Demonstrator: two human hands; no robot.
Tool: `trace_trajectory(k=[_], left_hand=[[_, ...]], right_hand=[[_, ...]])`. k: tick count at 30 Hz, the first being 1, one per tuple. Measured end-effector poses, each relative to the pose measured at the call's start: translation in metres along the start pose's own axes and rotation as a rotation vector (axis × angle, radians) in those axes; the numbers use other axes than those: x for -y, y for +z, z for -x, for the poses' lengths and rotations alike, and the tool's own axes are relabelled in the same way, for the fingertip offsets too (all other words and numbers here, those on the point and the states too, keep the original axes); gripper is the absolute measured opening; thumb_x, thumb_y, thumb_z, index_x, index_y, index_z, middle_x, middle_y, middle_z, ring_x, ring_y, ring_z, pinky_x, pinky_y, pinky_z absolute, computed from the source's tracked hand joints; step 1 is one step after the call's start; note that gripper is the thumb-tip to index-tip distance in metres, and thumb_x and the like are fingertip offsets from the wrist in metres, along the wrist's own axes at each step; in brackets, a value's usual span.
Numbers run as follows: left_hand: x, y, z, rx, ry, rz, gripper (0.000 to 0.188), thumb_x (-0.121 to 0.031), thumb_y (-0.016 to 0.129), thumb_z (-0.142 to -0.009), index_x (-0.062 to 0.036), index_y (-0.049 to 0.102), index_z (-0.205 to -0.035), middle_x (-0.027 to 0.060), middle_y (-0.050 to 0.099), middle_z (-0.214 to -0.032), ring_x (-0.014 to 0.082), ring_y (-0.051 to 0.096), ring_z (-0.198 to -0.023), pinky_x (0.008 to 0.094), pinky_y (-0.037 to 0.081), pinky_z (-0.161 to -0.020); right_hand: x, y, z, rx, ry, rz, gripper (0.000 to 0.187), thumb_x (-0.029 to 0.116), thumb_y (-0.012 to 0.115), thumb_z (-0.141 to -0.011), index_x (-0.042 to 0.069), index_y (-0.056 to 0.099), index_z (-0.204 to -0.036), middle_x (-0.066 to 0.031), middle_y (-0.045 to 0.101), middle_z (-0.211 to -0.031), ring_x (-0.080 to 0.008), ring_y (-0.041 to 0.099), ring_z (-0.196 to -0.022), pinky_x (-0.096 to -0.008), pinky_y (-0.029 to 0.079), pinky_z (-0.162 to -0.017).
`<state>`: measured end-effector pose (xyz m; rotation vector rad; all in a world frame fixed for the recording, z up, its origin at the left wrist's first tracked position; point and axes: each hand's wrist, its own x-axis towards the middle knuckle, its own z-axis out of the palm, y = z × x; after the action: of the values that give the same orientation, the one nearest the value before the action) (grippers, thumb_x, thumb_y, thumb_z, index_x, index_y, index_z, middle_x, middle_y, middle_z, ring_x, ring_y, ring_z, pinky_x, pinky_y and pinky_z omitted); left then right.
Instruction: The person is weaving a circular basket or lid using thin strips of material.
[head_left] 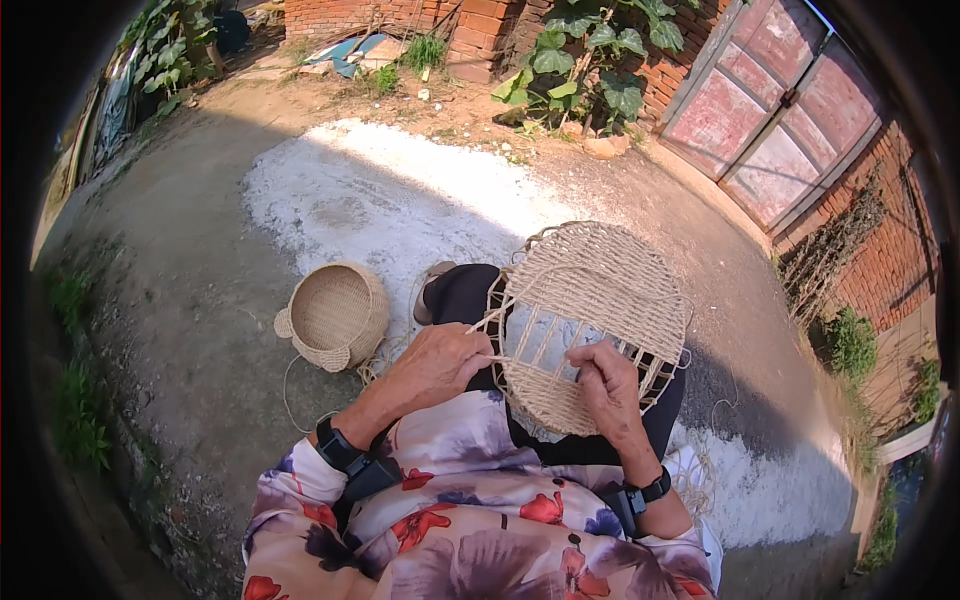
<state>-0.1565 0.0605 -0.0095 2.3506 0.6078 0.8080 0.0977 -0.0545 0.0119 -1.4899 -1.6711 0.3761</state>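
Note:
Across my lap rests a round woven piece (610, 265) of tan cord on a round frame. Its far and near parts are densely woven, and a gap between them shows bare lengthwise strands. At the left rim, my left hand (445, 362) is closed on a tan cord (500, 358) that runs toward the gap. My right hand (610, 388) lies over the right part of the gap, fingers curled against the strands. Its fingertips are partly hidden, so what they pinch cannot be made out. A loose length of cord curves over the far woven part.
A round woven basket (340, 312) with small flaps stands on the ground to my left, loose cord beside it. More tangled cord (692, 475) lies by my right forearm. White powdery ground (370, 200) stretches ahead. Farther off are leafy plants (600, 60), brick walls and a red metal gate (770, 105).

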Motion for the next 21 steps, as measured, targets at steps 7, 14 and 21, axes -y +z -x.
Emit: trace_trajectory(k=[7, 14, 21], left_hand=[[0.009, -0.003, -0.007, 0.05, -0.041, 0.028, 0.017, -0.018, 0.065, -0.094, -0.0021, 0.068, -0.092, 0.0149, 0.066, -0.083, 0.0347, 0.064, -0.08, 0.0436, 0.049, -0.072], [0.036, 0.001, -0.006, 0.094, -0.13, 0.246, 0.023, -0.023, 0.064, -0.096, -0.0013, 0.071, -0.093, 0.0118, 0.071, -0.083, 0.0242, 0.068, -0.076, 0.0369, 0.052, -0.07], [0.044, 0.028, -0.016, 0.035, -0.319, 0.246, 0.022, -0.023, 0.071, -0.092, -0.0011, 0.072, -0.089, 0.0077, 0.068, -0.071, 0.0133, 0.06, -0.065, 0.0326, 0.049, -0.063]], right_hand=[[0.004, 0.006, 0.008, 0.047, -0.151, 0.235, 0.021, -0.007, 0.057, -0.085, 0.003, 0.067, -0.1, -0.0148, 0.06, -0.086, -0.0336, 0.064, -0.075, -0.0406, 0.05, -0.066], [0.033, 0.016, -0.014, 0.095, -0.023, 0.177, 0.015, -0.002, 0.061, -0.088, 0.004, 0.067, -0.1, -0.0147, 0.058, -0.084, -0.0355, 0.063, -0.074, -0.0426, 0.05, -0.066], [0.022, 0.039, -0.036, 0.163, 0.064, 0.037, 0.008, 0.007, 0.066, -0.089, 0.002, 0.069, -0.094, -0.017, 0.066, -0.085, -0.035, 0.067, -0.074, -0.0423, 0.051, -0.065]])
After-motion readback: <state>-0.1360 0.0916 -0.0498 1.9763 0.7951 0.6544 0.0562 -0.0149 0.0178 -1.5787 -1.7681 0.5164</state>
